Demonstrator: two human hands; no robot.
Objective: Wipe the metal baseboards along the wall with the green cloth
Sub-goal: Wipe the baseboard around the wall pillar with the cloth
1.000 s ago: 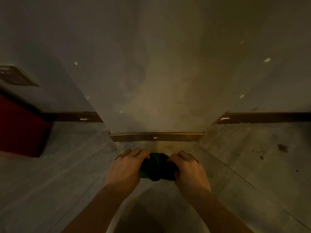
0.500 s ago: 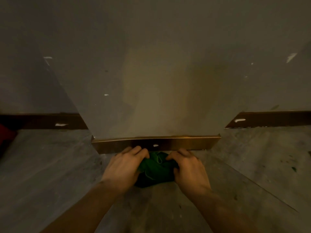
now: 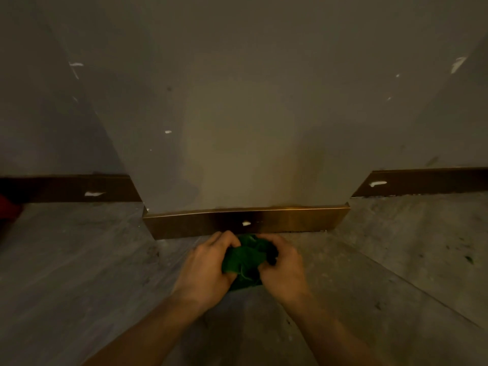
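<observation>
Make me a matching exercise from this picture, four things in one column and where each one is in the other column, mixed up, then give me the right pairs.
Things
1. green cloth
2. white smear
3. red object
4. left hand

Places
A. at the far left edge of the view, by the wall
B. bunched between the two hands, just in front of the baseboard
C. on the face of the centre baseboard
D. gripping the cloth opposite the right hand

Pairs: 1-B, 2-C, 3-A, 4-D
</observation>
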